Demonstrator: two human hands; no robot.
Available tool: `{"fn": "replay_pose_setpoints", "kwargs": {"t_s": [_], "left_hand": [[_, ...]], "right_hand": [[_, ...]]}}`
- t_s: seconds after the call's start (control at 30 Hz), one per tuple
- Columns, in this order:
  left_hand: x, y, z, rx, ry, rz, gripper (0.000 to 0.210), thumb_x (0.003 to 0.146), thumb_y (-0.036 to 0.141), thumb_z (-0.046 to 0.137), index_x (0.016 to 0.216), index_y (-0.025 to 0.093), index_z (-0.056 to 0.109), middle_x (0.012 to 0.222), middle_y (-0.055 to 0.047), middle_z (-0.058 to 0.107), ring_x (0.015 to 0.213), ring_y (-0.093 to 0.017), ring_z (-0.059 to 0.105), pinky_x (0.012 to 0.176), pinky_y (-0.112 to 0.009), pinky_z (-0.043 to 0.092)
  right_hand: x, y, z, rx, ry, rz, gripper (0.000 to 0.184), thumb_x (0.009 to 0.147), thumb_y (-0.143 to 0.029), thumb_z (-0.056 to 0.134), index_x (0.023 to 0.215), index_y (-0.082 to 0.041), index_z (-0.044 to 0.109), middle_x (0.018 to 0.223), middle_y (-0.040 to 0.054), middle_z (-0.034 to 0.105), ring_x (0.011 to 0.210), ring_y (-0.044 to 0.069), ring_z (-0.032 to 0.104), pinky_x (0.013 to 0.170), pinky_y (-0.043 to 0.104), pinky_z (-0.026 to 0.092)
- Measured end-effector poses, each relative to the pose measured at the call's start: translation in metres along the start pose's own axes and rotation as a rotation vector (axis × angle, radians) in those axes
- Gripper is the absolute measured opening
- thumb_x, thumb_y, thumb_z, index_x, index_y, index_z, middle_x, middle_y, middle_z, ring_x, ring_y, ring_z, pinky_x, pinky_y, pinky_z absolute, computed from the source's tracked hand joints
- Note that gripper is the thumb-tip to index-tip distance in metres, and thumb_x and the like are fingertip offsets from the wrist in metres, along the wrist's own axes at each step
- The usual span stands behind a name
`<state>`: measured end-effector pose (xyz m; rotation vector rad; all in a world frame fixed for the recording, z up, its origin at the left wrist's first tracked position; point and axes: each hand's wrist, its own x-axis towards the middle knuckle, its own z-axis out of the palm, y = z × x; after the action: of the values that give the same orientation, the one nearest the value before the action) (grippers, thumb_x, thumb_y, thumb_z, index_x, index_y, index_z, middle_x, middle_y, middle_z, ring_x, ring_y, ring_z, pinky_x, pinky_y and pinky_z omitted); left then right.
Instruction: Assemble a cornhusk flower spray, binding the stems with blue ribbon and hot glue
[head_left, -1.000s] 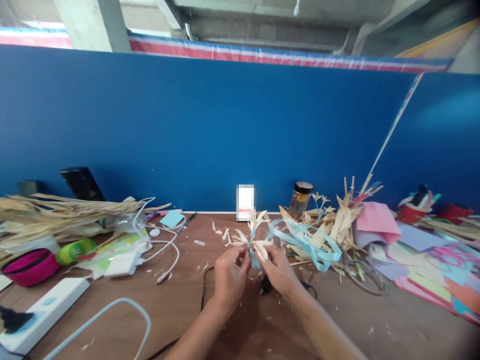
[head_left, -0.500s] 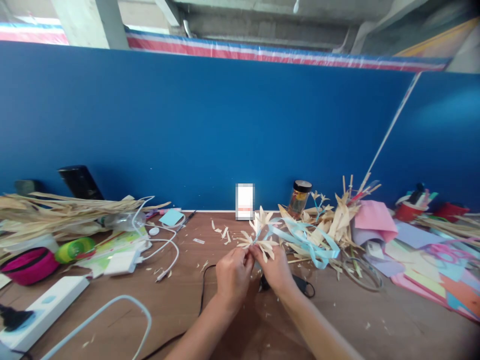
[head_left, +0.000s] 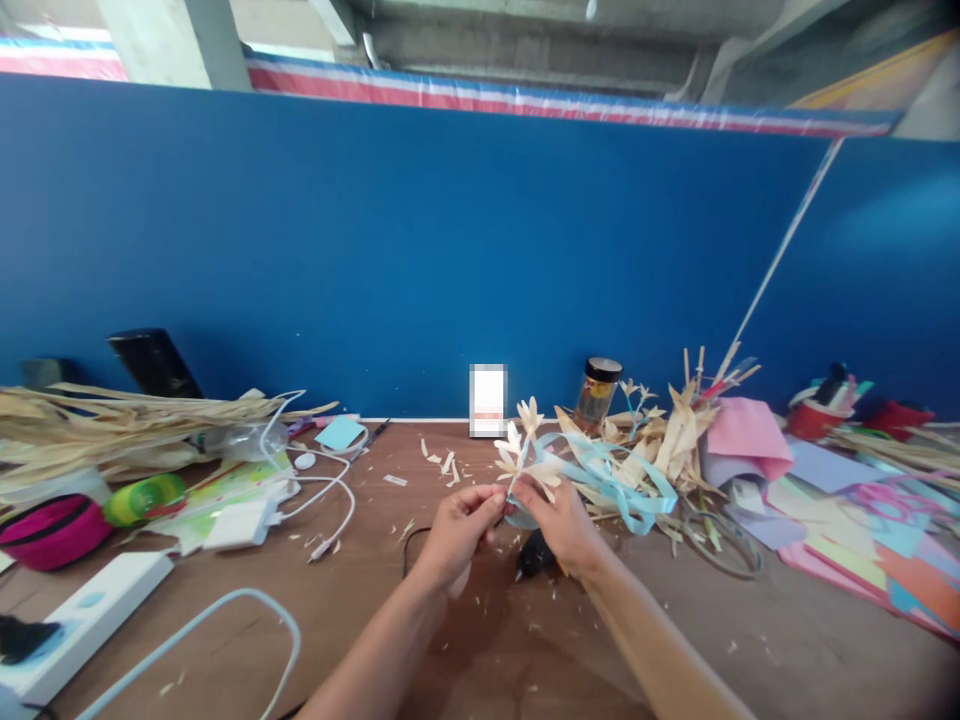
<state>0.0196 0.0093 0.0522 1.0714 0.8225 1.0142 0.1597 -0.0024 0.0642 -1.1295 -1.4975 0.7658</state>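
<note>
Left hand: against the frame half a second ago, mine has loosened from its tighter curl and parted a little from the right; thumb and forefinger meet in a narrow pinch — whether on ribbon, I cannot tell.
Right hand: mine is closed on the stem, thumb against fingers.
Husk spray: position, above my right thumb, off the table, top leaning slightly right; it has turned since that frame.
Petals: cream, narrow, pointed, in several clusters along a pale-bluish stem; one lies against my right fingers.
Handling: judged light, dry and papery; petals likely to crease or tear, stem probably firmer.
Hold point: low stem, below the petals — recommended.
Ribbon loop: pale blue, hanging between my hands; probably soft and slippery.
Black tool: below my right fingers, on the table.
</note>
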Motion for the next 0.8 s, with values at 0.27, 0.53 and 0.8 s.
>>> {"fn": "replay_pose_setpoints", "kwargs": {"t_s": [0.27, 0.53, 0.8], "left_hand": [[0.003, -0.003, -0.008, -0.037, -0.038, -0.079, 0.026, 0.061, 0.035, 0.070, 0.069, 0.011, 0.064, 0.054, 0.001, 0.056, 0.035, 0.000, 0.031, 0.035, -0.015, 0.014], [0.001, -0.003, -0.003, 0.186, 0.111, 0.084, 0.025, 0.063, 0.035, 0.064, 0.056, 0.012, 0.058, 0.047, 0.002, 0.053, 0.037, -0.005, 0.038, 0.038, -0.017, 0.025], [-0.002, -0.008, 0.007, 0.415, 0.282, 0.284, 0.012, 0.066, 0.021, 0.056, 0.061, 0.012, 0.062, 0.052, 0.001, 0.059, 0.048, -0.010, 0.049, 0.046, -0.019, 0.035]], "right_hand": [[-0.001, 0.003, 0.002, 0.010, -0.045, 0.028, 0.013, 0.078, -0.028, 0.053, 0.075, -0.016, 0.056, 0.070, -0.0004, 0.058, 0.069, 0.015, 0.052, 0.066, 0.025, 0.041], [-0.006, 0.004, 0.012, 0.025, -0.101, 0.051, 0.019, 0.081, -0.027, 0.046, 0.069, -0.016, 0.056, 0.063, -0.0003, 0.057, 0.062, 0.013, 0.052, 0.059, 0.023, 0.041], [-0.014, 0.003, 0.022, -0.257, 0.139, 0.088, 0.017, 0.076, -0.028, 0.052, 0.075, -0.015, 0.063, 0.071, 0.0060, 0.066, 0.068, 0.019, 0.059, 0.066, 0.028, 0.044]]}}
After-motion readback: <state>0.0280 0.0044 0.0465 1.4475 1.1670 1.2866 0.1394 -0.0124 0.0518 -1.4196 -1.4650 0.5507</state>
